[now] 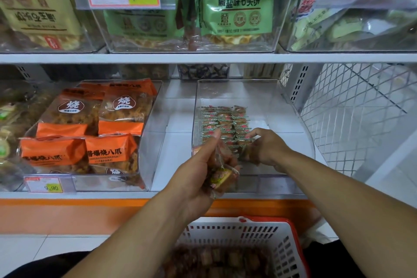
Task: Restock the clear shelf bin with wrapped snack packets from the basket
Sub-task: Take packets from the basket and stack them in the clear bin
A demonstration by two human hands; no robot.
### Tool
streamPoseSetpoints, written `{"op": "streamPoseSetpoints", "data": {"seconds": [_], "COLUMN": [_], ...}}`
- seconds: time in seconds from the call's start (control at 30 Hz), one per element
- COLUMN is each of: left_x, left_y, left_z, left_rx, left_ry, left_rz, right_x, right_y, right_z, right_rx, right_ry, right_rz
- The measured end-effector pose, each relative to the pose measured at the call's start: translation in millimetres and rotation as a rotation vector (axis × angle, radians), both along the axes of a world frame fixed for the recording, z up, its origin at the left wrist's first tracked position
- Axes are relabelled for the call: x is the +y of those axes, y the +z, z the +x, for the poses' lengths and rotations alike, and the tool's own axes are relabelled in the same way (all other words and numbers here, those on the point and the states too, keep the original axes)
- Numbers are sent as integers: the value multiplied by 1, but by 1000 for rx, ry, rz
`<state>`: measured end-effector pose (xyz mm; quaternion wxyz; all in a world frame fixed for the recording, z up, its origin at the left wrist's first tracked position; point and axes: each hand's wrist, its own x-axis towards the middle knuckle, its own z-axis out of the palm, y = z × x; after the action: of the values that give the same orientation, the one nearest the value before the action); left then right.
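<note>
Packets [222,124], red-green wrapped, line the bin [291,119]; left hand [198,171] and right hand [262,146] each grip some.

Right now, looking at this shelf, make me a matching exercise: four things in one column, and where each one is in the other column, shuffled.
Things:
1. left hand
2. right hand
3. basket
4. orange snack bags

Places:
A. below the shelf, near the person, holding loose packets
B. in the bin to the left of the clear shelf bin
C. in front of the bin's front wall, holding a bunch of wrapped packets
D. inside the bin, at the packet rows

Pairs: 1-C, 2-D, 3-A, 4-B
</note>
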<state>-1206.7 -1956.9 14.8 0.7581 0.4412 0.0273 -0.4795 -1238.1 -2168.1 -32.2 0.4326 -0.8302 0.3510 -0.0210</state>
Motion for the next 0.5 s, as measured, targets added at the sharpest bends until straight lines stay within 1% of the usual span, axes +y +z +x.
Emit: {"op": "streamPoseSetpoints", "data": {"seconds": [0.1, 0.23, 0.33, 0.5], "left_x": [1, 1, 1, 2], "left_y": [4, 7, 9, 9], "left_z": [-2, -2, -3, -2], "left_rx": [18, 17, 23, 15], "left_ry": [11, 12, 11, 3], "left_rz": [25, 40, 31, 25], "right_x": [1, -1, -3, -10], "right_y": [4, 5, 6, 8], "right_z": [-4, -6, -8, -10], "right_rx": [51, 41, 137, 266], "right_ry": [14, 5, 58, 64], "right_rz": [-125, -162, -243, -245]}}
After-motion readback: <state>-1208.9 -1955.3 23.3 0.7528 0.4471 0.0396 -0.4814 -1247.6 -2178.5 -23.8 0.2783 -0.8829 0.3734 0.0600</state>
